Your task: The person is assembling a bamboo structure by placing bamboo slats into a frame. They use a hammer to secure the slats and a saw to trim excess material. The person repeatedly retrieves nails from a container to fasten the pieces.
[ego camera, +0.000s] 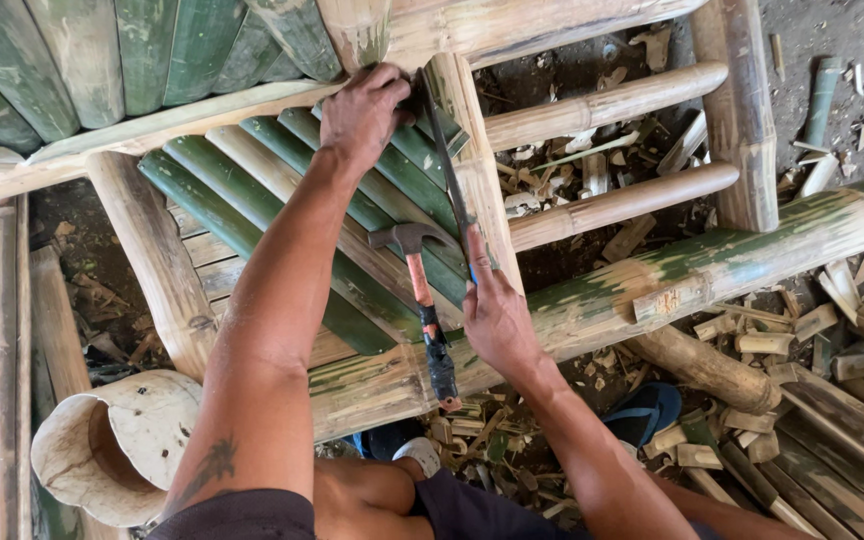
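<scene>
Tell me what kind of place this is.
Probably a bamboo furniture workshop with a dirt floor: a half-built bamboo frame, offcuts littering the ground, and a claw hammer resting on the green slats.

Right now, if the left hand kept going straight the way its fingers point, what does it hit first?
The left hand points up and right, its fingers on the thin dark blade. Going on, it would likely meet the pale bamboo post right behind; depth is unclear.

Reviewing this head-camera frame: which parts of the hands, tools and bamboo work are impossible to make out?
- Long dark metal blade: its top end is hidden under the left hand.
- Blade's lower end: covered by the right hand.
- Claw hammer with orange-black handle: unheld, lying on the green bamboo slats.
- Slats' upper row: cut off by the top edge.
</scene>
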